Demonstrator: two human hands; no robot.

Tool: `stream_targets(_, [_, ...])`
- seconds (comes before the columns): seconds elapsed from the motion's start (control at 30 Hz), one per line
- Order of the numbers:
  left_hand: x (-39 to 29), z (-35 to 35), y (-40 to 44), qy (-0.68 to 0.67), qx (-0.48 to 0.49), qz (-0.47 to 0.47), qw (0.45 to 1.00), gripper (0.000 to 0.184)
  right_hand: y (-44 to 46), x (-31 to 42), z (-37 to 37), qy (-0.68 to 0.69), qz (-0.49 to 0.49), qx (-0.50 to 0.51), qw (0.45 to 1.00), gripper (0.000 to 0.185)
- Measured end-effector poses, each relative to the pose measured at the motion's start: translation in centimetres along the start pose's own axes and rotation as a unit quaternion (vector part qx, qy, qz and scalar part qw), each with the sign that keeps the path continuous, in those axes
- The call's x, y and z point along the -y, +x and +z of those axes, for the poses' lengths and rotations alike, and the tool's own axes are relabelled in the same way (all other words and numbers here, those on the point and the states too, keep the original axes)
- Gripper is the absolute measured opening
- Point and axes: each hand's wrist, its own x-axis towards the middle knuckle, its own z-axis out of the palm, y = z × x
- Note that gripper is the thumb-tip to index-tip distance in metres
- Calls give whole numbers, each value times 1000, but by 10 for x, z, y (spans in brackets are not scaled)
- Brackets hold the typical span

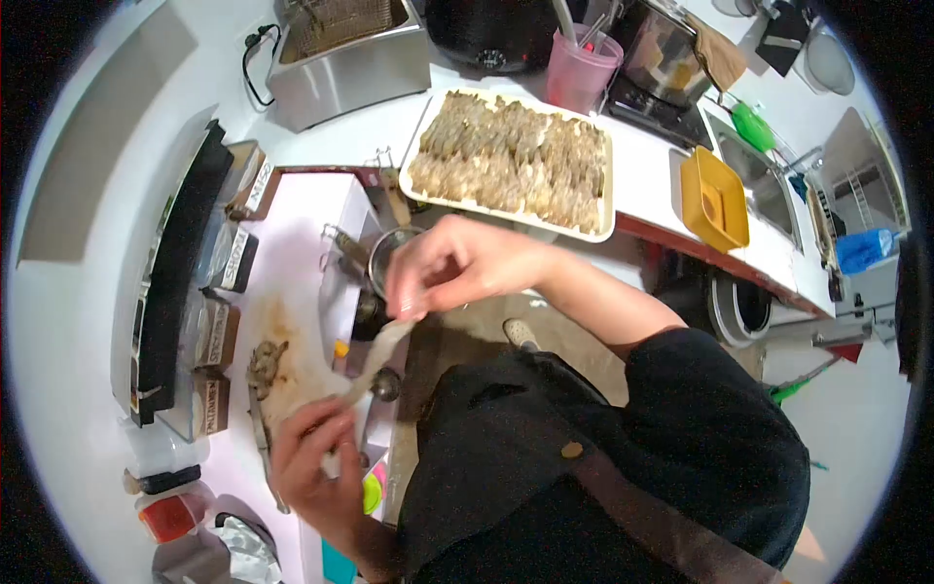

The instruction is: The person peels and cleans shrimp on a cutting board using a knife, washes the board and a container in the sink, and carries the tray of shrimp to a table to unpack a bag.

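A long, pale, limp strip (pixel 379 355) is stretched between my hands. Its upper end is pinched in the fingers of my right hand (pixel 452 268), and its lower end lies in the fingers of my left hand (pixel 321 462), which are somewhat blurred. Beneath them, a stained whitish work surface (pixel 292 331) holds a small heap of greyish shrimp-like pieces (pixel 265 365). A knife (pixel 261 438) lies along its left side. Beyond my right hand, a large cream tray (pixel 605 195) carries rows of grey-brown shrimp.
Labelled containers (pixel 233 258) line the left wall. A metal fryer (pixel 355 73), pink bucket (pixel 579 73), glass-sided pot (pixel 662 58), yellow tub (pixel 715 200) and sink (pixel 754 165) stand along the back counter. A metal pot (pixel 389 253) sits beside the work surface; a black bin (pixel 739 307) is below the counter.
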Motion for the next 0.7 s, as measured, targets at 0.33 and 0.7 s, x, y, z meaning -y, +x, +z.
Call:
stream_targets(0.33, [-47, 279, 100, -110, 125, 62, 984, 14, -141, 21, -225, -363, 133, -190, 903, 18])
stream_targets(0.7, [-32, 373, 127, 59, 114, -8, 992, 16, -122, -14, -292, -665, 21, -142, 733, 29])
